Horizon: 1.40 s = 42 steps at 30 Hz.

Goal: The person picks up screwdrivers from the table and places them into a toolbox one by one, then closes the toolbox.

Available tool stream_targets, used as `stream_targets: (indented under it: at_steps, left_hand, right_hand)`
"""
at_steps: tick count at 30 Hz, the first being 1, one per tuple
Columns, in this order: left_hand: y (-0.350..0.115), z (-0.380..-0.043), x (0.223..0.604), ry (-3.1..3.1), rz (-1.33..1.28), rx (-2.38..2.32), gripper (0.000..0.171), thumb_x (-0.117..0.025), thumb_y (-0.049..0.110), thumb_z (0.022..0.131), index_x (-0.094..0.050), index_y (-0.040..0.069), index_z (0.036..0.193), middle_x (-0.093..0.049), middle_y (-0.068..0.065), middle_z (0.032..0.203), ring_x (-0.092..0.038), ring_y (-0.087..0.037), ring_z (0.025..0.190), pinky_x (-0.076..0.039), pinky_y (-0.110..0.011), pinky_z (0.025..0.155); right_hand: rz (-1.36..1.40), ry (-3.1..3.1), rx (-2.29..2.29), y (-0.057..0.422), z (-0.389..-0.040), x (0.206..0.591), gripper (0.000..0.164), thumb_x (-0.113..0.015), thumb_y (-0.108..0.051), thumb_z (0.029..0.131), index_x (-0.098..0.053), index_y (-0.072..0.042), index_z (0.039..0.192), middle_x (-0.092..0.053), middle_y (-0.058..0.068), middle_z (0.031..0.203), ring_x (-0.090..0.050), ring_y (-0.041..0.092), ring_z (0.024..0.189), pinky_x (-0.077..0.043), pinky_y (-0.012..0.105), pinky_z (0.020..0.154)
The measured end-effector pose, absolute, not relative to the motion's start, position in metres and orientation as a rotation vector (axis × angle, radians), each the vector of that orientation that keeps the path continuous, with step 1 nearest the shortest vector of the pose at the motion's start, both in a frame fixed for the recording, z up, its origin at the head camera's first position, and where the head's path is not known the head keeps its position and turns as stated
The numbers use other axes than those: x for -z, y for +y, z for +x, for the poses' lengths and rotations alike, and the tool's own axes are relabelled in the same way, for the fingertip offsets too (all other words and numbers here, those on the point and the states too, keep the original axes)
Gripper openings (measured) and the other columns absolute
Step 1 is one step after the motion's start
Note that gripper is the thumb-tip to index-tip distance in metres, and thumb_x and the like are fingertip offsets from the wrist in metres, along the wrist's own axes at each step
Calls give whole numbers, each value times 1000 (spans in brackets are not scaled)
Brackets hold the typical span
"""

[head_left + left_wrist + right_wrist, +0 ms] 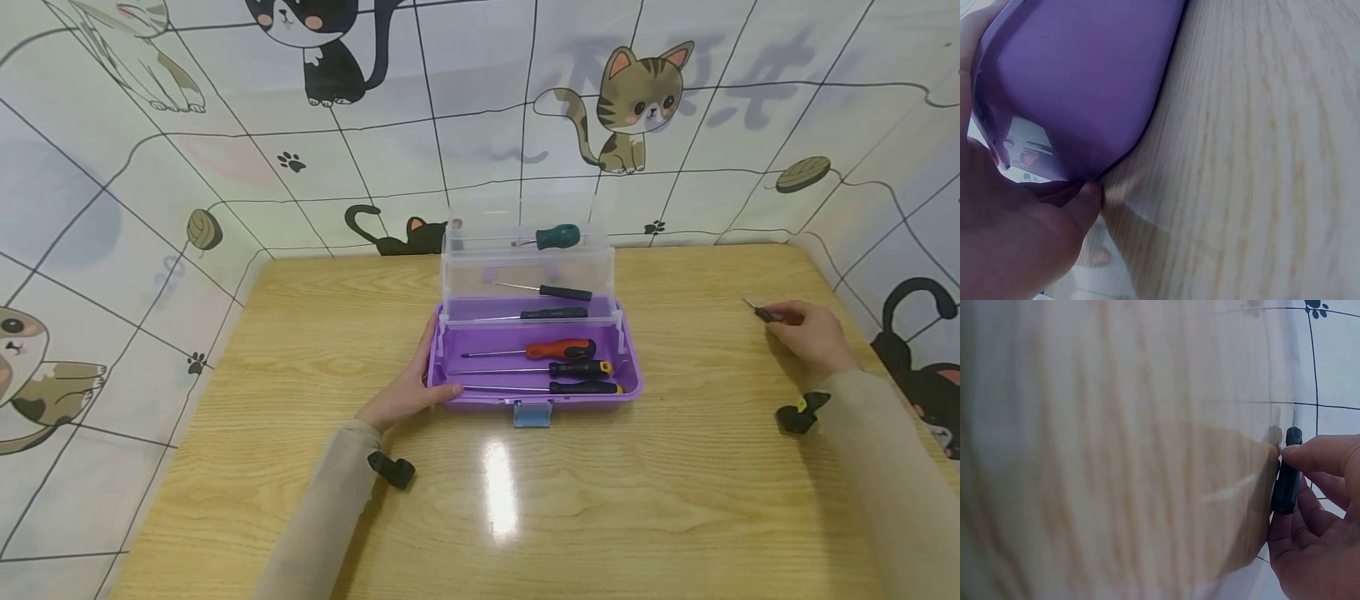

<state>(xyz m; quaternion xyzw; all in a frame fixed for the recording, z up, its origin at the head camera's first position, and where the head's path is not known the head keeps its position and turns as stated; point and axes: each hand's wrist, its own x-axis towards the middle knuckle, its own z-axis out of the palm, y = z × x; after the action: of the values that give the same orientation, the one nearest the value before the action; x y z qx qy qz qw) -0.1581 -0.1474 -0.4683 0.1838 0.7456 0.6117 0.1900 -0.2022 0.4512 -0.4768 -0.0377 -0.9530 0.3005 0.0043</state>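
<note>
A purple toolbox [633, 377] lies on the table with its clear lid [468, 275] raised. My left hand [405, 396] grips its left end, thumb along the front rim; in the left wrist view the fingers wrap the purple wall [1085, 75]. Out to the right, my right hand [813, 333] pinches a small screwdriver with a black handle [1287, 481], held low by the tabletop, its thin shaft pointing away. Inside the box lie several screwdrivers, among them a red-and-black one [555, 349] and a yellow-ended black one [581, 369].
A teal stubby screwdriver [558, 237] and a thin black one [564, 292] show in the lid area. A blue latch [532, 414] hangs at the box's front. Cat-printed cloth [480, 158] rises behind the wooden table [637, 500] and on both sides.
</note>
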Motion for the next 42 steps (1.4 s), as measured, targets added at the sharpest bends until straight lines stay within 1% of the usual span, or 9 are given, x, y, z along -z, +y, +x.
stream_targets:
  at_steps: [3, 8, 14, 20, 25, 31, 36, 39, 42]
  left_hand:
    - [-147, -158, 467, 2090, 504, -1714, 111, -73, 21, 85, 12, 43, 151, 15, 6, 159, 4, -23, 144, -7, -53, 113]
    - [-145, -154, 454, 2065, 503, -1724, 111, -72, 16, 85, 13, 34, 153, 16, 0, 159, 5, -26, 144, -5, -53, 113]
    - [-143, -150, 443, 2042, 518, -1740, 112, -73, 17, 84, 13, 31, 154, 14, 0, 159, 2, -25, 144, -7, -53, 113]
    - [-142, -150, 441, 2025, 507, -1746, 112, -73, 16, 84, 14, 32, 154, 14, 0, 159, 2, -26, 144, -8, -52, 113]
    - [-143, -150, 443, 2038, 498, -1731, 111, -71, 12, 85, 14, 30, 154, 14, 0, 159, 1, -26, 144, -9, -52, 113]
    - [-145, -154, 454, 2052, 497, -1731, 111, -73, 18, 84, 13, 37, 153, 14, 4, 159, 2, -25, 144, -8, -54, 113]
    - [-148, -159, 468, 2083, 511, -1723, 109, -74, 24, 84, 10, 48, 150, 12, 10, 158, 0, -22, 144, -10, -53, 113]
    - [-148, -159, 470, 2092, 520, -1722, 109, -75, 28, 84, 9, 50, 150, 11, 12, 158, 0, -21, 144, -10, -53, 113]
    - [-148, -159, 470, 2094, 525, -1721, 110, -76, 30, 84, 10, 48, 150, 12, 12, 158, 1, -20, 144, -10, -53, 113]
  right_hand:
    - [-111, -2983, -955, 449, -202, 476, 37, -56, -12, 95, -54, 14, 122, -55, 33, 110, -47, 10, 85, -37, 26, 70]
    - [-105, -2975, -943, 444, -202, 474, 38, -58, -15, 95, -56, 12, 122, -56, 32, 112, -49, 9, 85, -38, 18, 65]
    - [-59, -2973, -958, 438, -205, 471, 36, -57, -13, 96, -57, 12, 122, -57, 34, 114, -43, -9, 78, -39, 13, 61]
    - [-38, -2987, -940, 428, -209, 464, 36, -58, -12, 94, -57, 11, 122, -57, 32, 110, -50, 12, 82, -41, 18, 58]
    - [-36, -2983, -978, 421, -211, 456, 36, -58, -11, 93, -57, 8, 123, -57, 30, 110, -53, 17, 81, -45, 21, 56]
    - [16, -2980, -993, 415, -212, 448, 35, -54, -12, 96, -56, 9, 124, -55, 34, 114, -51, 40, 100, -41, 28, 68]
    - [63, -2969, -974, 410, -215, 440, 33, -53, -10, 96, -56, 10, 123, -55, 35, 114, -50, 42, 101, -39, 24, 65]
    - [83, -2962, -941, 407, -218, 435, 32, -55, -8, 95, -57, 9, 121, -56, 34, 113, -51, 41, 99, -38, 18, 61]
    - [100, -2961, -929, 402, -220, 430, 31, -56, -8, 95, -58, 9, 120, -57, 34, 113, -52, 42, 100, -38, 20, 61]
